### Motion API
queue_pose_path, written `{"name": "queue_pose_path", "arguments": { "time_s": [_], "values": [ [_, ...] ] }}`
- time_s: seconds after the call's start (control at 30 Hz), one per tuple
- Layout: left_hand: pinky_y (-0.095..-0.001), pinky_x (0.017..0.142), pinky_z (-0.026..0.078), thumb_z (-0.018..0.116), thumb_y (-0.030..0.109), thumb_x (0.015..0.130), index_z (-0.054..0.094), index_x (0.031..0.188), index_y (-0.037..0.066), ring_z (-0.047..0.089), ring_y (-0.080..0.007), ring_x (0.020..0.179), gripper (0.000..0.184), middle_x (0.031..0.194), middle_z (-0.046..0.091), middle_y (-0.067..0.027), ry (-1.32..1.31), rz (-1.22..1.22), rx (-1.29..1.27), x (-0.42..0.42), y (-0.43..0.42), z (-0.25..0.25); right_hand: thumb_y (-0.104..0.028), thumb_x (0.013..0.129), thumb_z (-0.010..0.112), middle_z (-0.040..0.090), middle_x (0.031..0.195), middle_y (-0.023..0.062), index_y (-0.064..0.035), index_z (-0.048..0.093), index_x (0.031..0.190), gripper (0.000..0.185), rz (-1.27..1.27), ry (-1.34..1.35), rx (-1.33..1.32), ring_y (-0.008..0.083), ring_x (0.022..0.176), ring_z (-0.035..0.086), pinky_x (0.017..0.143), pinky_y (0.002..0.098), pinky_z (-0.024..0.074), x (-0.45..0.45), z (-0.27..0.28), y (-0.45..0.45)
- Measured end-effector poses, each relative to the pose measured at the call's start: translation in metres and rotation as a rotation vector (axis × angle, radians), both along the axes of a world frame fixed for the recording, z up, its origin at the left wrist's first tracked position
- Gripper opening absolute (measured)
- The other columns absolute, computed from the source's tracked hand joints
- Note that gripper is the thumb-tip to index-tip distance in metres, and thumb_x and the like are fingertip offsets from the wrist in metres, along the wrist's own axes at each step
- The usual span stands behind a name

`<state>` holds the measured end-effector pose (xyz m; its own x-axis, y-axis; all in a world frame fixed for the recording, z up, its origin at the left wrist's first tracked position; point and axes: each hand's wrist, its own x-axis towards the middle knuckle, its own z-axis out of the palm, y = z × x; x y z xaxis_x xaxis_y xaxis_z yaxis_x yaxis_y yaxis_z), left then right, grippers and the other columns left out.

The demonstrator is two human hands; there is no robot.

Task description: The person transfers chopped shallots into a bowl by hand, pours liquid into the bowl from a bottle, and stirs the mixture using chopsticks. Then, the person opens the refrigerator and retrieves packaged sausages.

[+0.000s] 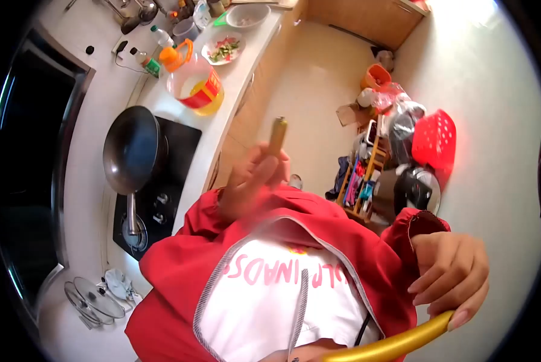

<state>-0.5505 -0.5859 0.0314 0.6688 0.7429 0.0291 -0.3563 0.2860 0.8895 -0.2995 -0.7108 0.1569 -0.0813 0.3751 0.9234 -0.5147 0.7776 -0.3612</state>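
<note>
My left hand (255, 175), blurred by motion, is closed around a gold-coloured stick (277, 136) in front of my red jacket (168, 259). The stick points up, with a small metal end on top. Further to the right, my right hand (454, 271) has its fingers bent down onto a thick, curved gold tube (397, 342). That tube runs along the bottom edge, very near the camera, and its other end is cut off. Whether the stick and the tube are parts of one thing, I cannot tell.
At left, a dark wok (133, 151) rests on the black cooktop (180, 145). The counter bears an oil jug (195, 87), a plate of chopped food (223, 49) and a white bowl (248, 17). A red basket (434, 140) and a wooden rack (374, 163) stand at right.
</note>
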Motion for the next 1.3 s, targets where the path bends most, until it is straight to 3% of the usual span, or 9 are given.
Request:
{"name": "queue_pose_path", "arguments": {
  "time_s": [0.23,0.27,0.47,0.7,0.93,1.03,1.07,1.2,1.3],
  "values": [
    [-0.0259,0.060,0.042,0.049,0.037,0.101,0.048,0.109,0.003,0.047,-0.0122,0.061,0.035,0.076,0.051,-0.0058,0.005,0.173,-0.102,0.096,0.154,-0.016,-0.013,0.099,0.056,0.067,0.085,0.0178,0.0127,0.063,0.101,0.027,-0.573,-0.271,0.057,0.0311,0.061,0.063,0.049,0.0365,0.0475,0.072,0.020,0.139],
    [-0.0262,0.060,0.041,0.049,0.036,0.101,0.048,0.108,0.003,0.046,-0.0127,0.061,0.034,0.075,0.049,-0.0048,-0.011,0.216,-0.073,0.109,0.182,-0.020,-0.009,0.088,0.066,0.065,0.079,0.0079,-0.0020,0.066,0.101,0.014,-0.517,-0.388,0.029,0.0192,0.061,0.065,0.051,0.0249,0.0505,0.092,0.013,0.162],
    [-0.0245,0.055,0.036,0.054,0.025,0.100,0.050,0.106,0.004,0.039,-0.0086,0.058,0.022,0.068,0.040,0.0019,-0.213,0.342,-0.091,0.187,0.349,-0.026,-0.004,0.077,0.073,0.067,0.078,0.0113,-0.0003,0.066,0.104,0.028,-1.177,-0.636,0.043,0.0192,0.059,0.063,0.046,0.0270,0.0470,0.136,-0.017,0.350],
    [-0.0210,0.048,0.027,0.056,0.023,0.099,0.053,0.126,-0.001,0.030,-0.0033,0.050,0.036,0.061,0.032,0.0070,-0.179,0.404,0.092,0.265,0.483,0.002,0.009,0.083,0.068,0.068,0.102,0.0175,0.0070,0.061,0.111,0.029,-0.599,-0.174,-0.756,0.0211,0.080,0.069,0.069,0.0277,0.0560,0.238,-0.059,0.520],
    [-0.0209,0.045,0.026,0.062,0.023,0.097,0.050,0.124,-0.004,0.031,-0.0035,0.047,0.040,0.060,0.036,0.0070,-0.061,0.412,0.174,0.354,0.575,0.014,0.013,0.086,0.061,0.064,0.103,0.0187,0.0094,0.057,0.113,0.027,-0.071,0.044,-0.814,0.0234,0.083,0.069,0.077,0.0305,0.0554,0.310,-0.109,0.659],
    [-0.0212,0.050,0.033,0.063,0.010,0.093,0.056,0.115,-0.003,0.042,-0.0053,0.055,0.027,0.071,0.049,0.0019,-0.131,0.589,0.060,0.388,0.613,0.011,0.002,0.077,0.076,0.054,0.121,0.0194,0.0019,0.059,0.122,0.048,-0.492,-0.441,-0.557,0.0218,0.102,0.059,0.087,0.0341,0.0491,0.359,-0.099,0.721],
    [-0.0222,0.049,0.033,0.064,0.013,0.093,0.055,0.112,-0.003,0.042,-0.0060,0.054,0.027,0.070,0.049,0.0022,-0.129,0.633,0.097,0.399,0.628,0.008,-0.029,0.077,0.082,0.043,0.134,0.0215,0.0024,0.055,0.127,0.065,-0.616,-0.574,-0.512,0.0254,0.116,0.048,0.091,0.0407,0.0430,0.381,-0.093,0.729],
    [-0.0231,0.046,0.026,0.063,0.022,0.095,0.051,0.114,-0.004,0.034,-0.0048,0.049,0.034,0.062,0.043,0.0034,0.057,0.712,0.243,0.455,0.689,0.007,-0.018,0.091,0.064,0.059,0.110,0.0187,0.0047,0.057,0.117,0.035,0.160,0.104,-0.340,0.0287,0.087,0.059,0.073,0.0359,0.0505,0.424,-0.055,0.749],
    [-0.0226,0.045,0.026,0.063,0.023,0.096,0.048,0.115,-0.005,0.033,-0.0041,0.048,0.037,0.060,0.041,0.0045,0.133,0.627,0.265,0.512,0.728,0.005,-0.012,0.098,0.055,0.067,0.098,0.0174,0.0058,0.058,0.112,0.023,0.116,0.213,-0.285,0.0304,0.072,0.064,0.064,0.0334,0.0543,0.474,-0.047,0.760]
  ]
}}
